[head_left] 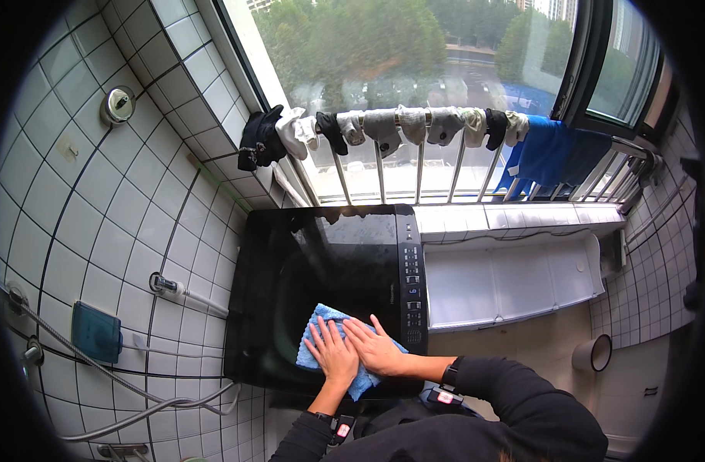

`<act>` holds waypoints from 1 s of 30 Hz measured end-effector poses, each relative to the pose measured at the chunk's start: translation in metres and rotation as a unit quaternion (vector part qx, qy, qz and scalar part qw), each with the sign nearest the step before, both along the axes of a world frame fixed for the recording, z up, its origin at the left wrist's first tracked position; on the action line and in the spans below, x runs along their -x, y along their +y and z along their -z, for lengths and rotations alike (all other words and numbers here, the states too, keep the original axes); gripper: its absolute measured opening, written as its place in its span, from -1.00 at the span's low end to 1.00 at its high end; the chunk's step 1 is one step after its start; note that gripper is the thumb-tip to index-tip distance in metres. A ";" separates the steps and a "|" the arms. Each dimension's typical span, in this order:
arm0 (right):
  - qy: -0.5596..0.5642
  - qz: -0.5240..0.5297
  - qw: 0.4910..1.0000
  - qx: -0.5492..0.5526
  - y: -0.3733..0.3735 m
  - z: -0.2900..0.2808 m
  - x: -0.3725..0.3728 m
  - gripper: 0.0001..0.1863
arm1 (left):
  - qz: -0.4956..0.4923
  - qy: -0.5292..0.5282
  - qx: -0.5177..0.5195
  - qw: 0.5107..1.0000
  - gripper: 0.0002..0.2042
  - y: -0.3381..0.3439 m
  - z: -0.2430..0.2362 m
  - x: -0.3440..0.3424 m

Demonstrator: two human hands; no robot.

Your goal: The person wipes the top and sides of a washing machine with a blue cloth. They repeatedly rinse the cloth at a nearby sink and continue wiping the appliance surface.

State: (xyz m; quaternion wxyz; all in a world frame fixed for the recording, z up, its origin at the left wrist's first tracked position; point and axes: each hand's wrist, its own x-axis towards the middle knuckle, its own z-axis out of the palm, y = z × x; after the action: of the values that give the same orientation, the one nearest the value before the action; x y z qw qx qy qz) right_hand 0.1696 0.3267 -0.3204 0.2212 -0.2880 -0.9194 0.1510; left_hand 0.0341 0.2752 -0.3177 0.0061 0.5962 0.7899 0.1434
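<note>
My left hand [333,354] lies flat with spread fingers on a light blue cloth [315,315] on the black glossy top of a washing machine [275,277]. My right hand [372,346] also rests flat on the cloth, just right of the left one and touching it, its fingers stretched out. The cloth is bunched near the machine's front, left of the button panel [411,285]. Irregular wet-looking patches show along the back of the machine's top.
Socks [380,125] and blue fabric [549,150] hang on a metal railing [419,177] before the window. A white basin [506,281] sits right of the machine, a cylindrical bin [591,353] on the floor. Tiled wall, hoses [141,393] and a teal-covered socket [96,331] line the left.
</note>
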 end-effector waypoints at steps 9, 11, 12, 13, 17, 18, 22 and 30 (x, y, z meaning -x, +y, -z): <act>0.009 0.204 0.979 0.018 0.144 0.009 0.033 -0.45 | 0.145 0.038 0.023 0.988 -0.40 0.193 0.013 0.033; 0.018 0.228 0.974 0.010 0.174 0.013 0.037 -0.44 | 0.177 0.027 0.022 0.984 -0.41 0.231 0.013 0.037; 0.002 0.246 0.969 0.027 0.188 0.014 0.039 -0.44 | 0.188 0.045 0.033 0.981 -0.41 0.247 0.013 0.039; 0.024 0.258 0.965 0.027 0.200 0.015 0.039 -0.44 | 0.196 0.041 0.029 0.979 -0.42 0.263 0.014 0.038; 0.026 0.269 0.963 0.025 0.247 0.017 0.035 -0.43 | 0.207 0.037 0.011 0.978 -0.43 0.315 0.015 0.033; 0.020 0.266 0.963 0.034 0.258 0.017 0.034 -0.43 | 0.207 0.039 0.013 0.978 -0.44 0.327 0.015 0.031; 0.004 0.266 0.962 0.057 0.299 0.015 0.029 -0.41 | 0.195 0.024 0.007 0.980 -0.46 0.362 0.015 0.025; 0.030 0.266 0.963 -0.037 0.263 0.018 0.039 -0.44 | 0.234 0.015 -0.026 0.972 -0.50 0.328 0.016 0.032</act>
State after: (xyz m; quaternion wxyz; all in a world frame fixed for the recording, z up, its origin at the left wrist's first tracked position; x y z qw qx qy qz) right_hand 0.1302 0.5894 -0.3381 0.2915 -0.5096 -0.8073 0.0610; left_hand 0.0016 0.6036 -0.3335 0.0126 0.7664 0.6245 0.1498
